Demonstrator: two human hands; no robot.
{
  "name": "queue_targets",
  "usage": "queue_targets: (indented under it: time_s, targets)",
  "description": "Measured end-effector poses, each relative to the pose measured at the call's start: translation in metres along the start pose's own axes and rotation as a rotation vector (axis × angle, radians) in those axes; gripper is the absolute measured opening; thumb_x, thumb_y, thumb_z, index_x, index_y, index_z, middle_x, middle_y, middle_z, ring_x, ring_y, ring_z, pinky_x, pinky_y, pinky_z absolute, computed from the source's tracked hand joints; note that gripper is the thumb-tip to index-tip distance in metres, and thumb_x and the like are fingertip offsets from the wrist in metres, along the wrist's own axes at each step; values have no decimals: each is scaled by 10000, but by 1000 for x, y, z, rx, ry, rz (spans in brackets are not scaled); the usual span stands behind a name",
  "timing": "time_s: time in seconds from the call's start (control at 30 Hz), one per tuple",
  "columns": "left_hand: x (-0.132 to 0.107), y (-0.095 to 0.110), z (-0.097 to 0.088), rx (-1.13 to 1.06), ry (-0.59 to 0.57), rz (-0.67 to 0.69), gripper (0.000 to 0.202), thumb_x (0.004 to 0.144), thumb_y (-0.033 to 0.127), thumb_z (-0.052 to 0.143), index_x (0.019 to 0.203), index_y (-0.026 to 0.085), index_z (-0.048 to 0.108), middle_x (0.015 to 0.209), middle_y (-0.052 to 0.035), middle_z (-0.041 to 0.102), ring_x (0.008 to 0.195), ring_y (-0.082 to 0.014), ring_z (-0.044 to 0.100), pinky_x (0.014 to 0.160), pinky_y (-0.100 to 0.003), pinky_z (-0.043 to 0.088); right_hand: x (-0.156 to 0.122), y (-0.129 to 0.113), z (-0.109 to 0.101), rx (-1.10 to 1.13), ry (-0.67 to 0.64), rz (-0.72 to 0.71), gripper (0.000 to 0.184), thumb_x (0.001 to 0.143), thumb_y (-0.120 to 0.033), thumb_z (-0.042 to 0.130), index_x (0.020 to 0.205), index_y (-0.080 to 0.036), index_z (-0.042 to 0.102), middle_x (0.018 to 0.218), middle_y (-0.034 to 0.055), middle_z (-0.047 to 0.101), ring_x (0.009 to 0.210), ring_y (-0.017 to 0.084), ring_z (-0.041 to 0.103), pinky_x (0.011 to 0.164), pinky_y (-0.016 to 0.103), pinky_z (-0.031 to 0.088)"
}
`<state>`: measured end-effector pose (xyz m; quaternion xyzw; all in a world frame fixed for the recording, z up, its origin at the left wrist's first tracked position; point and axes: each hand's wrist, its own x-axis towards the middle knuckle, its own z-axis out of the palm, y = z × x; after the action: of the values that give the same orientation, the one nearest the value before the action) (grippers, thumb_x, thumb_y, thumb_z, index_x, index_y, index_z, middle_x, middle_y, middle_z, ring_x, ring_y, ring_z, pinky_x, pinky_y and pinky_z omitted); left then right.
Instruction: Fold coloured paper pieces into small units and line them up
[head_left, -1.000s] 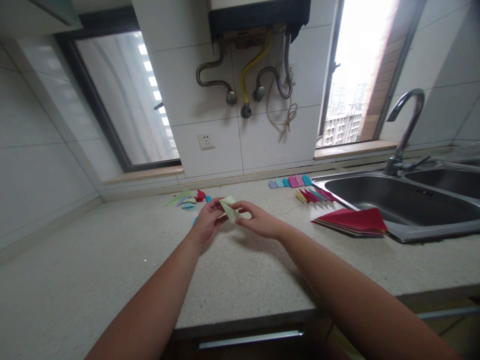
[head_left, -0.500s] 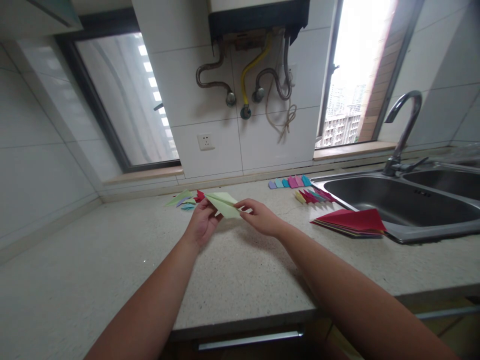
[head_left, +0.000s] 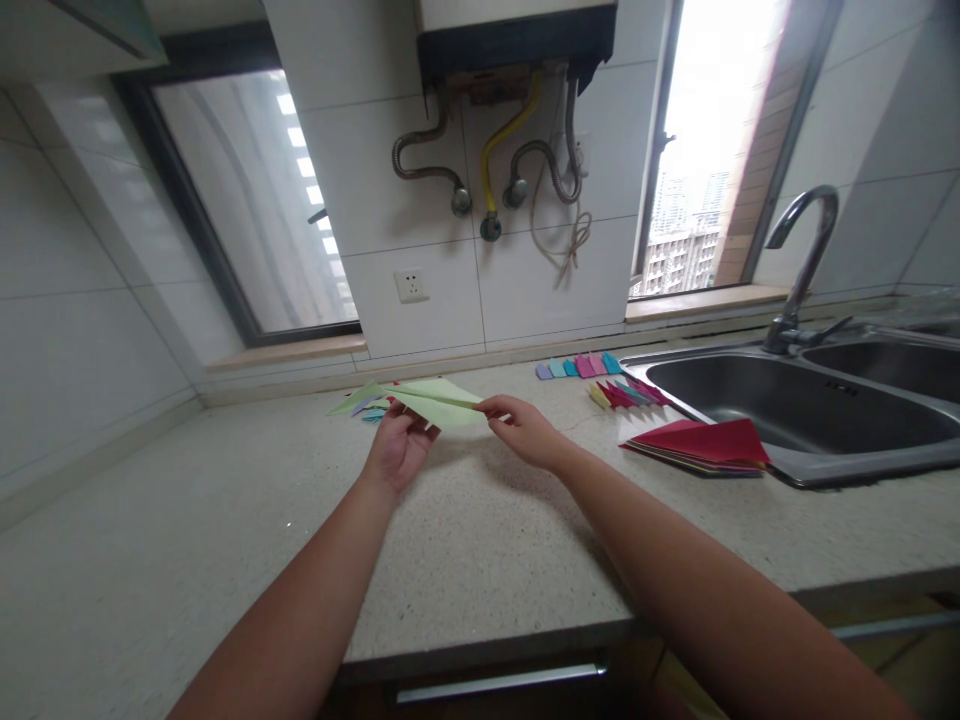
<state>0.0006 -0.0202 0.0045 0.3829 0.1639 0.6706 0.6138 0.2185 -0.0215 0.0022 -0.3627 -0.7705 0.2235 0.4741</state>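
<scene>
A pale green folded paper is held a little above the speckled countertop, lying nearly flat with its point to the left. My left hand grips it from underneath near its middle. My right hand pinches its right end between thumb and fingers. Just behind my left hand lie several small folded paper pieces in green, purple, blue and red, partly hidden by the green paper.
A stack of red-topped paper sheets lies by the steel sink with its tap. A row of small coloured folded pieces and a fan of pink and yellow ones sit behind. A wall socket is above the counter.
The green paper has unfolded from a small upright piece into a longer, flatter shape. Both hands have lifted slightly and drawn apart along it.
</scene>
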Motion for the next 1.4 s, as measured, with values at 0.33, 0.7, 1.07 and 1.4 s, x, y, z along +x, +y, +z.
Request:
queue_targets:
  time_s: [0.33, 0.7, 1.07, 1.4]
  targets:
    - [0, 2, 3, 21, -25, -11, 408, 741, 66, 678, 1085, 283, 647, 1040, -7, 721, 923, -156, 674, 826, -313, 533, -4, -15, -3, 114, -64, -91, 335, 847, -243, 627, 1182, -244, 632, 1176, 72, 595, 994, 164, 579, 834, 324, 517]
    - [-5, -1, 5, 76, -77, -87, 455, 760, 76, 675, 1156, 295, 629, 1097, -13, 707, 944, -160, 670, 838, -315, 547, -2, -24, -5, 93, 46, -163, 254, 882, -213, 575, 1107, -239, 689, 1003, 56, 661, 877, 159, 586, 775, 309, 473]
    - [-11, -3, 12, 122, -75, -83, 488, 727, 123, 746, 1176, 283, 644, 1102, -31, 714, 1002, -193, 652, 890, -362, 524, 0, -21, -8, 142, 35, -228, 226, 894, -270, 594, 1084, -267, 717, 1150, 72, 660, 1016, 193, 598, 907, 379, 462]
    - [-12, -3, 11, 121, -107, -106, 399, 740, 102, 732, 1104, 254, 671, 1119, -37, 703, 1010, -199, 641, 886, -383, 531, -1, -24, -7, 139, 49, -235, 233, 849, -225, 627, 1070, -239, 702, 1097, 72, 670, 982, 186, 604, 868, 353, 477]
